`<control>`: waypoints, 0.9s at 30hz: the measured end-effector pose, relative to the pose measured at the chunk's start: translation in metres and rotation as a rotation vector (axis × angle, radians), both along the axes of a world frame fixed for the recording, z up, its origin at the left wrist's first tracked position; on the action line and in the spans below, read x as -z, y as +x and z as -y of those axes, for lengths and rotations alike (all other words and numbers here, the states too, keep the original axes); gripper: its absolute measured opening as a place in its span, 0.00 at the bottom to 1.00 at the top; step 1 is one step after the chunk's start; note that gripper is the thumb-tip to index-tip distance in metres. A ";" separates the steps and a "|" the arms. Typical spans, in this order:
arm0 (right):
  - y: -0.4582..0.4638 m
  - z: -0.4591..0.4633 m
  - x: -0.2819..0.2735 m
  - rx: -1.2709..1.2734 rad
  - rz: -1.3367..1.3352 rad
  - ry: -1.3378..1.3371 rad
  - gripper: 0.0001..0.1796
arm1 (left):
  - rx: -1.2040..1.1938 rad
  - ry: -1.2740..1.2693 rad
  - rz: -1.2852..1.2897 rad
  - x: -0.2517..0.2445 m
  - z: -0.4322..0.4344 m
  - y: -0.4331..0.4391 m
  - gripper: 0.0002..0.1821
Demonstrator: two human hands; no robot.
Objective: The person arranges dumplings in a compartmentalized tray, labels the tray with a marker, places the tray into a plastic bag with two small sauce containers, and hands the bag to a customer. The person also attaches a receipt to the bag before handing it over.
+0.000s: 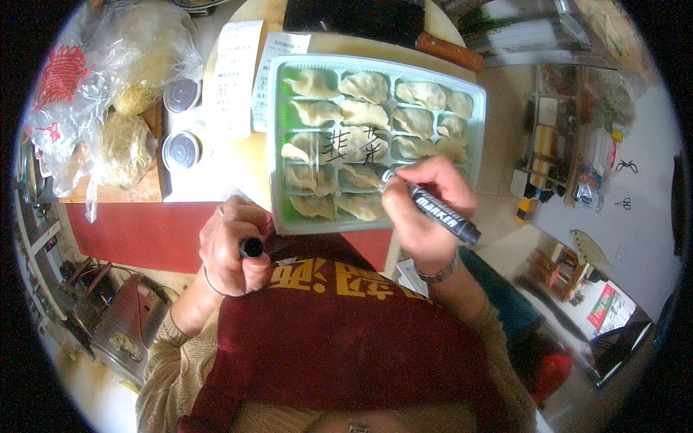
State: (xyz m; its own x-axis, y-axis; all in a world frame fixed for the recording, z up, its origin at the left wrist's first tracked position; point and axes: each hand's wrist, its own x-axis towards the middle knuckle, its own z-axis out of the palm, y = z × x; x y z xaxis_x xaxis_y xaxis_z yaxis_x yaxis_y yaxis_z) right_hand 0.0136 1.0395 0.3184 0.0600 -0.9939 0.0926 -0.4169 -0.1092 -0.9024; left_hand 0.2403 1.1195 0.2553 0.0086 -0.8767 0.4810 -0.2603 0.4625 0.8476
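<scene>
A pale green plastic tray (287, 122) of folded dumplings (365, 86) sits before me under a clear lid, which bears black handwritten characters across its middle. My right hand (411, 233) grips a black marker pen (449, 216) between thumb and fingers, its tip over the lid just below the writing. Whether the tip touches the lid cannot be told. At the tray's lower left corner, my left hand (224, 243) is curled around a black marker cap (252, 247).
Two printed paper slips (233, 81) lie left of the tray on a round pale board (254, 168). Beyond is a cleaver with a wooden handle (449, 51). Farther left are two lidded tubs (181, 151) and bagged noodles (124, 151) on a wooden board (146, 187).
</scene>
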 end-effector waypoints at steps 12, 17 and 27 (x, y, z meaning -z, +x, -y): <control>-0.016 0.008 -0.005 0.126 0.072 -0.019 0.10 | 0.052 0.010 -0.038 -0.004 0.002 -0.001 0.18; -0.016 0.013 0.000 0.069 0.012 -0.005 0.09 | 0.037 -0.010 0.053 -0.008 0.001 0.002 0.18; -0.020 0.011 -0.001 0.077 -0.003 0.034 0.08 | 0.049 0.020 0.036 -0.007 0.002 0.001 0.18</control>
